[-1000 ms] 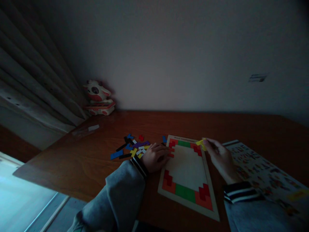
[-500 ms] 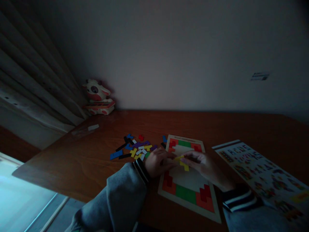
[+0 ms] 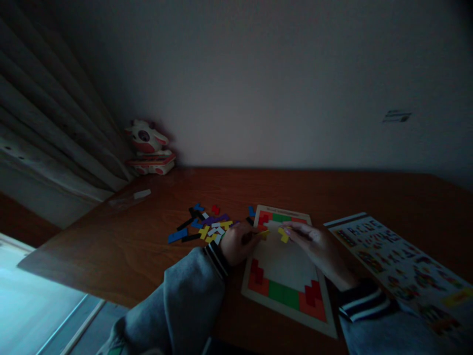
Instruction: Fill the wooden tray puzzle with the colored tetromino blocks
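Observation:
A wooden puzzle board (image 3: pixel 290 318) lies on the table with red, orange and green pieces along its far and near ends; its middle is bare. Over the board's left side, my left hand (image 3: pixel 239 243) pinches a yellow puzzle piece (image 3: pixel 264 232) between thumb and finger. My right hand (image 3: pixel 312 245) holds another yellow puzzle piece (image 3: pixel 284 235) by its fingertips above the far half of the board. Left of the board spreads a pile of loose puzzle pieces (image 3: pixel 207 222) in blue, black, purple, yellow, white and red, partly covered by my left hand.
A printed pattern sheet (image 3: pixel 399 266) lies to the right of the board. At the table's far left corner stands a cow-shaped toy (image 3: pixel 150 148), beside a curtain (image 3: pixel 55 108). The wall (image 3: pixel 281 98) rises behind the table (image 3: pixel 148 256).
My hands, close together before, have moved apart, each with a yellow piece. The right hand's piece has shifted away from me, toward the board's far end.

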### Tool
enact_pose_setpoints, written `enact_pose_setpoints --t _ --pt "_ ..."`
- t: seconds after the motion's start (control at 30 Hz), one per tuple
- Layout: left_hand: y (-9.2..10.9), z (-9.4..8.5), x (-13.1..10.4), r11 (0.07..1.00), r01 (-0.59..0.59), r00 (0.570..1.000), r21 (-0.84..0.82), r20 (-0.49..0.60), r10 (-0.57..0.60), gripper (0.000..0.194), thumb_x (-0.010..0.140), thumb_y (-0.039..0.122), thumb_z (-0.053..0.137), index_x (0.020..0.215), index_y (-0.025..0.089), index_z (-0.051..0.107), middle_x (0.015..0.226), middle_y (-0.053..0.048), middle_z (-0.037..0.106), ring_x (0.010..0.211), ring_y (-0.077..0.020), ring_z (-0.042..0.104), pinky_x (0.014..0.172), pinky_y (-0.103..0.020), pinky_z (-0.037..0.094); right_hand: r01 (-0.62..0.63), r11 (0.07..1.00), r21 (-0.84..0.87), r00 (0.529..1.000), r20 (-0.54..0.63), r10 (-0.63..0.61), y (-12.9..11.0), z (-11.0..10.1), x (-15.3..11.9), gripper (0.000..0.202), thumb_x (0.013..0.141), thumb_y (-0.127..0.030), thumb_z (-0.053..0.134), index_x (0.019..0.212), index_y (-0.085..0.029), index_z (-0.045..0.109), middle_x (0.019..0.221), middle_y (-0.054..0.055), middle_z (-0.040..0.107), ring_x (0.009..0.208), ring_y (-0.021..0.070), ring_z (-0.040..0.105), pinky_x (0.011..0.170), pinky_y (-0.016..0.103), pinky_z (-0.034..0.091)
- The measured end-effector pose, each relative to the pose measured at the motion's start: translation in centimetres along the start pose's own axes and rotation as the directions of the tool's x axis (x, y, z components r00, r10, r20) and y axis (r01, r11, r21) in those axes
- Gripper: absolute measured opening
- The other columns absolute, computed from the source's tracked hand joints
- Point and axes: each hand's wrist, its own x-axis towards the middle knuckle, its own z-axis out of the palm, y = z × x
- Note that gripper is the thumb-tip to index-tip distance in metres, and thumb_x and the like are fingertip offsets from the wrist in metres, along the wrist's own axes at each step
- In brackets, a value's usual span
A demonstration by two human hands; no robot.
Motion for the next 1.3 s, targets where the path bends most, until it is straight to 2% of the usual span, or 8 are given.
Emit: enact_pose_setpoints --t 0.17,0.27,0.43,0.6,0.73,0.87,1.03,1.3 --pt "-0.3 0.2 -0.1 1.000 -0.010 1.000 -0.009 0.005 0.010 0.021 0.091 0.033 0.058 0.095 0.019 0.073 0.087 -0.008 0.070 0.076 -0.0183 0.063 0.069 -0.028 0.048 0.050 0.998 0.027 0.999 -0.023 -0.049 0.5 0.3 0.1 0.041 0.075 -0.046 0.073 0.111 -0.026 0.069 0.109 0.007 0.075 0.096 0.0246 0.072 0.085 0.040 0.057" --pt "-0.7 0.4 -0.1 1.000 -0.012 1.000 -0.017 0.009 0.012 0.019 0.089 0.030 0.060 0.098 0.018 0.072 0.089 -0.008 0.071 0.079 -0.0191 0.064 0.071 -0.029 0.049 0.086 0.995 0.056 0.991 -0.103 -0.080 1.2 0.4 0.3 0.038 0.072 -0.043 0.076 0.104 -0.023 0.068 0.104 0.008 0.074 0.090 0.0234 0.072 0.079 0.037 0.059" --pt "-0.8 0.6 -0.1 1.000 -0.030 0.998 0.010 0.048 0.029 0.019 0.089 0.030 0.061 0.098 0.017 0.072 0.088 -0.008 0.071 0.078 -0.0189 0.065 0.070 -0.029 0.049 0.127 0.987 -0.094 0.986 -0.097 -0.136 1.2 0.5 1.7 0.022 0.076 -0.039 0.071 0.092 -0.023 0.069 0.090 0.005 0.075 0.085 0.0225 0.072 0.076 0.036 0.058" --pt "-0.6 0.6 -0.1 0.999 -0.032 0.998 0.035 0.056 0.030 0.021 0.091 0.033 0.058 0.097 0.017 0.072 0.082 -0.007 0.070 0.072 -0.0174 0.063 0.066 -0.028 0.048 0.221 0.932 -0.288 0.967 -0.063 -0.249 1.0 2.0 3.7 0.017 0.079 -0.036 0.064 0.086 -0.021 0.069 0.082 0.005 0.075 0.076 0.0206 0.072 0.069 0.034 0.057" --pt "-0.6 0.6 -0.1 0.995 -0.081 0.997 0.064 0.025 0.080 0.020 0.090 0.033 0.060 0.094 0.018 0.072 0.084 -0.007 0.070 0.076 -0.0185 0.063 0.070 -0.030 0.049 0.266 0.892 -0.366 0.950 -0.056 -0.306 1.2 2.7 4.2 0.016 0.079 -0.036 0.067 0.086 -0.022 0.071 0.087 0.007 0.073 0.079 0.0228 0.070 0.072 0.037 0.056" --pt "-0.7 0.7 0.0 0.981 -0.189 0.981 0.048 0.046 0.187 0.017 0.092 0.028 0.058 0.097 0.020 0.071 0.097 -0.008 0.074 0.090 -0.0211 0.064 0.086 -0.035 0.049 0.353 0.833 -0.427 0.929 0.052 -0.367 1.3 2.5 3.4 0.015 0.086 -0.032 0.061 0.087 -0.024 0.074 0.094 0.007 0.069 0.083 0.0234 0.068 0.079 0.040 0.055" --pt "-0.8 0.7 -0.2 0.982 -0.149 0.986 0.114 0.094 0.138 0.017 0.093 0.028 0.056 0.100 0.020 0.069 0.101 -0.008 0.073 0.094 -0.0228 0.063 0.087 -0.035 0.049 0.506 0.696 -0.510 0.862 0.266 -0.432 1.1 2.1 2.1 0.025 0.095 -0.031 0.051 0.103 -0.027 0.074 0.104 0.008 0.063 0.094 0.0238 0.064 0.085 0.041 0.054" --pt "-0.7 0.8 -0.4 0.971 -0.095 0.993 0.218 0.094 0.076 0.020 0.096 0.030 0.051 0.103 0.018 0.066 0.097 -0.011 0.067 0.090 -0.0239 0.063 0.083 -0.037 0.050 0.518 0.682 -0.517 0.856 0.311 -0.414 0.4 2.4 1.6 0.029 0.094 -0.028 0.052 0.116 -0.028 0.070 0.103 0.009 0.059 0.098 0.0254 0.061 0.089 0.044 0.054"
